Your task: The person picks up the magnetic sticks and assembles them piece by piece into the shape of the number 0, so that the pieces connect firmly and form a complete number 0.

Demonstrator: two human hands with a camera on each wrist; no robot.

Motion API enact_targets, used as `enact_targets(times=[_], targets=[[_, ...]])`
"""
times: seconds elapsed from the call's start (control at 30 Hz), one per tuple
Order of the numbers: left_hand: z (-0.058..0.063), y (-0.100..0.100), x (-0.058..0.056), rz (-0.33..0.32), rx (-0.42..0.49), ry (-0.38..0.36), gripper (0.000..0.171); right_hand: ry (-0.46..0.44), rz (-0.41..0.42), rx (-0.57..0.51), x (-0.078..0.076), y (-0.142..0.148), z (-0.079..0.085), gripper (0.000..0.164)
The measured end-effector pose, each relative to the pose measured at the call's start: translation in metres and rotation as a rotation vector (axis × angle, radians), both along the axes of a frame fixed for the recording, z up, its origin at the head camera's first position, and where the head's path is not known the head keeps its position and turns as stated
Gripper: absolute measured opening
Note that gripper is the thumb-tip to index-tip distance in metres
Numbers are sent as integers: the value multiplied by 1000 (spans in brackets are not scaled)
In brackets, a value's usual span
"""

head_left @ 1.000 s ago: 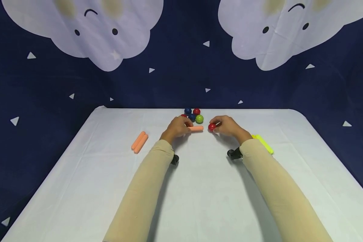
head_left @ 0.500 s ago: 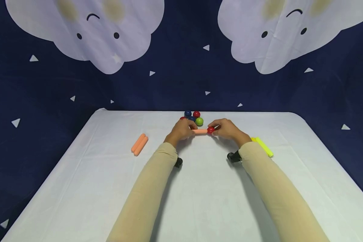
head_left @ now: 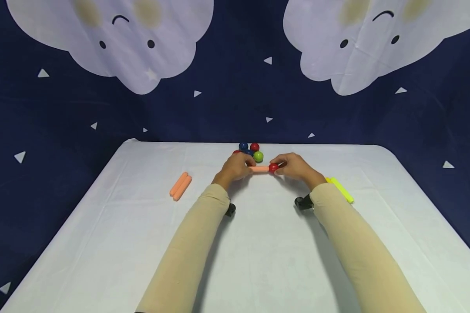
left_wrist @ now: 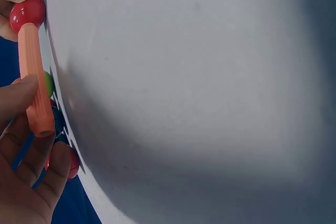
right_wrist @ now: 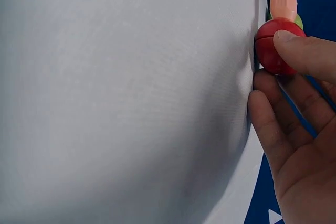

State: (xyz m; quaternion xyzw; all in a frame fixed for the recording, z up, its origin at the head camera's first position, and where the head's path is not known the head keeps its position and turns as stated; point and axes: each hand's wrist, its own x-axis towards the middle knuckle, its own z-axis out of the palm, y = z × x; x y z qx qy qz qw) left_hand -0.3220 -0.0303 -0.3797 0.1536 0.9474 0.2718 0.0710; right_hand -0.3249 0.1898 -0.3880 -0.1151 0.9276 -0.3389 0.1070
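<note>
My left hand (head_left: 236, 166) pinches an orange ridged rod (left_wrist: 32, 72) between thumb and fingers, its near end showing a small hole in the left wrist view. At the rod's other end sits a red ball (right_wrist: 279, 45), touching it. My right hand (head_left: 295, 167) pinches that ball, thumb on one side; a groove runs round the ball in the right wrist view. Both are held together in line above the table's far part. Just beyond the left hand lies a cluster of balls, among them a green ball (head_left: 258, 156), a red one and blue ones, partly hidden by the fingers.
Two more orange rods (head_left: 181, 186) lie side by side on the white table (head_left: 258, 252), left of the left arm. Yellow rods (head_left: 341, 189) lie by the right forearm, which partly covers them. A dark blue cloth (head_left: 235, 113) with clouds hangs behind the table's far edge.
The left hand has moved right with the orange rod, so the gap between rod and red ball has closed. Over the last half second the hands have hardly moved.
</note>
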Motion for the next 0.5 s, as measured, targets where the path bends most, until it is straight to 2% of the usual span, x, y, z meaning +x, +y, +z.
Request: enact_targets(times=[0.17, 0.3, 0.4, 0.5], targets=[[2, -3, -1, -19, 0, 10, 26, 7, 12, -10, -2, 0, 0, 40], [6, -15, -6, -34, 77, 31, 26, 7, 15, 1, -1, 2, -1, 39], [9, -31, -11, -3, 128, 85, 26, 4, 17, 0, -1, 3, -1, 38], [11, -51, -17, 58, 100, 122, 27, -2, 25, -5, -1, 3, -1, 38]])
